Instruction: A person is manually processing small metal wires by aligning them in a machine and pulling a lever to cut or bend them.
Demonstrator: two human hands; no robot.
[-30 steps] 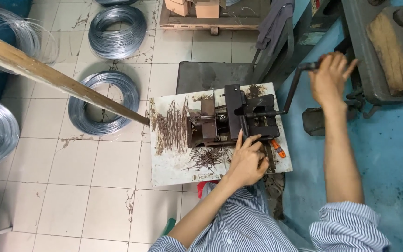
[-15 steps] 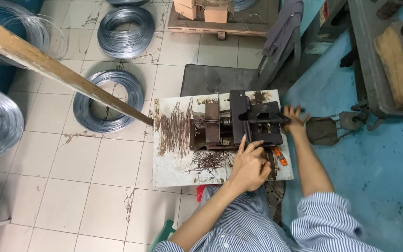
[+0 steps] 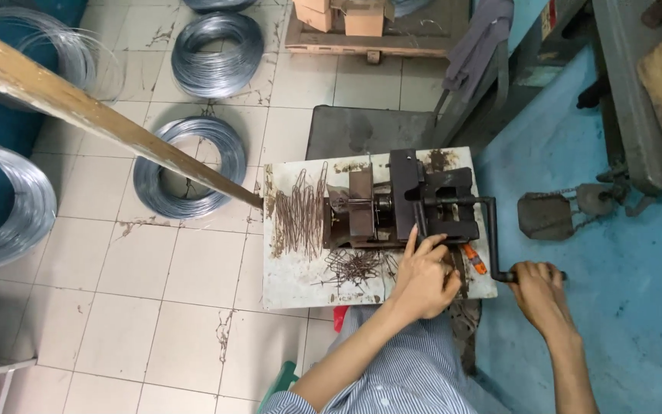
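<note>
The right hand (image 3: 539, 292) is closing around the black metal crank handle (image 3: 492, 238) of the dark steel wire-bending jig (image 3: 400, 207), which is sitting on the white worktop (image 3: 293, 280). The left hand (image 3: 423, 276), loosely curled with its forefinger extended, is pressing against the jig just beside a pile of bent brown wire pieces (image 3: 355, 267).

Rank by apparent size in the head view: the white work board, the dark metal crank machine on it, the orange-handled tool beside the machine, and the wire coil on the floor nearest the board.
1. White work board
2. Grey wire coil and dark metal crank machine: too alike to rank, and the coil lies farther from the camera.
3. Orange-handled tool, smallest.
</note>
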